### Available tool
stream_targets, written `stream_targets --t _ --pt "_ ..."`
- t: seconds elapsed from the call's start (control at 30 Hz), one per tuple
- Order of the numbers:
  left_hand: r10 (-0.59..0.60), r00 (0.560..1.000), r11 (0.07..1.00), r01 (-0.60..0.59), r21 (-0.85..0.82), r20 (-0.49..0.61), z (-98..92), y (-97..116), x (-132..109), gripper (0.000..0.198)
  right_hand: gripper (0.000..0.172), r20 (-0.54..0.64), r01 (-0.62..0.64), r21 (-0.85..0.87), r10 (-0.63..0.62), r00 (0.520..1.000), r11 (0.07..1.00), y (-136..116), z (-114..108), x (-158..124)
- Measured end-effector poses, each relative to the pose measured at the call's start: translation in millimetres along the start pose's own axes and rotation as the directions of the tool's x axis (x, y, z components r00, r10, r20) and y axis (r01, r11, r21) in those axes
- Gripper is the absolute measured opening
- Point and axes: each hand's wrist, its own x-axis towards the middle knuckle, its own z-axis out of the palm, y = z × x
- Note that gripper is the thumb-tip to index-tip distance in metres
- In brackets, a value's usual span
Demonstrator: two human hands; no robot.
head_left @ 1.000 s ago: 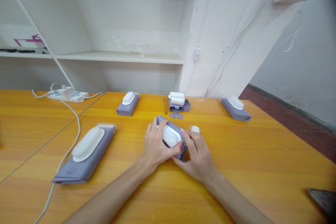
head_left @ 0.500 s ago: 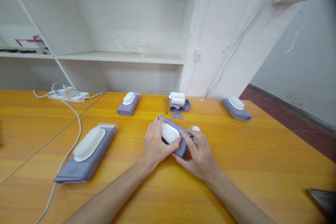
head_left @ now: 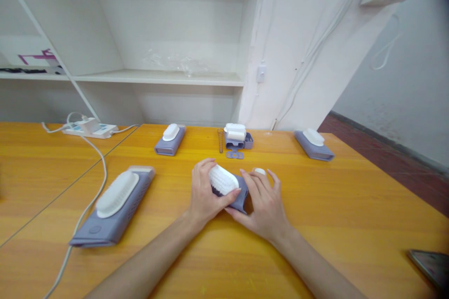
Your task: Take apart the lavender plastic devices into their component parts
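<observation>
Both hands are on a small purple device with a white brush top (head_left: 227,182) at the middle of the orange table (head_left: 315,224). My left hand (head_left: 203,192) wraps round its left side, thumb pressed on the white brush. My right hand (head_left: 264,203) cups the device's right end from the side, fingers slightly spread. A small white cap (head_left: 260,171) lies on the table just behind my right hand's fingertips.
A larger purple device with a white brush (head_left: 114,205) lies to the left beside a white cable (head_left: 91,187). Two more devices (head_left: 170,139) (head_left: 314,144), a partly taken-apart one (head_left: 236,138), a spring (head_left: 220,140) and a power strip (head_left: 90,128) stand at the back. A dark phone (head_left: 430,266) lies at right.
The device has been turned in my hands so its white brush faces more upward and it sits lower on the table. My right fingers have spread over its end.
</observation>
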Motion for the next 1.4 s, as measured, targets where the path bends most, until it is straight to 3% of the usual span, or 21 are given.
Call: stream_targets --t 0.17,0.27,0.47,0.67,0.83,0.93,1.0,1.07,1.17,1.23,1.3,1.4 --pt "0.081 0.996 0.997 -0.08 0.013 -0.031 -1.1 1 0 0.07 0.077 0.033 0.012 0.029 -0.013 0.999 1.0 -1 -1 0" --pt "0.136 0.991 0.991 -0.136 0.015 -0.015 -1.8 1 -1 0.071 0.078 -0.041 0.075 0.079 -0.072 0.997 0.994 -1 1 -1" --pt "0.281 0.952 0.959 -0.275 -0.065 0.122 -2.3 -5 -6 0.084 0.058 -0.137 0.324 0.181 -0.302 0.943 0.929 0 2 -7" --pt "0.319 0.911 0.942 -0.275 -0.19 0.263 -4.5 -6 -6 0.083 0.048 -0.185 0.347 0.281 -0.304 0.935 0.895 1 -1 -7" --pt "0.28 0.93 0.958 -0.255 -0.13 0.237 -7.3 -1 -5 0.063 0.051 -0.262 0.228 0.259 -0.159 0.952 0.939 9 -1 -6" --pt "0.2 0.961 0.98 -0.198 -0.028 0.189 -7.0 1 -2 0.043 0.047 -0.353 0.074 0.156 -0.014 0.936 0.985 26 2 -7" --pt "0.148 0.965 0.986 -0.161 0.041 0.218 -6.9 3 0 0.025 0.042 -0.408 -0.121 0.1 0.152 0.9 0.988 42 4 -8" --pt "0.137 0.95 0.981 -0.169 0.096 0.281 -7.2 7 3 0.017 0.039 -0.422 -0.35 0.106 0.361 0.831 0.931 58 6 -8" --pt "0.14 0.933 0.969 -0.199 0.15 0.331 -7.7 11 5 0.019 0.043 -0.343 -0.613 0.207 0.643 0.684 0.763 77 10 -8" --pt "0.129 0.929 0.964 -0.2 0.177 0.347 -7.5 13 5 0.021 0.045 -0.255 -0.703 0.232 0.739 0.623 0.672 83 11 -8" --pt "0.121 0.926 0.958 -0.203 0.201 0.357 -6.7 13 4 0.023 0.046 -0.19 -0.747 0.184 0.769 0.61 0.638 84 13 -9" --pt "0.112 0.918 0.949 -0.212 0.233 0.379 -5.3 13 4 0.027 0.044 -0.166 -0.744 0.053 0.74 0.652 0.667 80 15 -10"
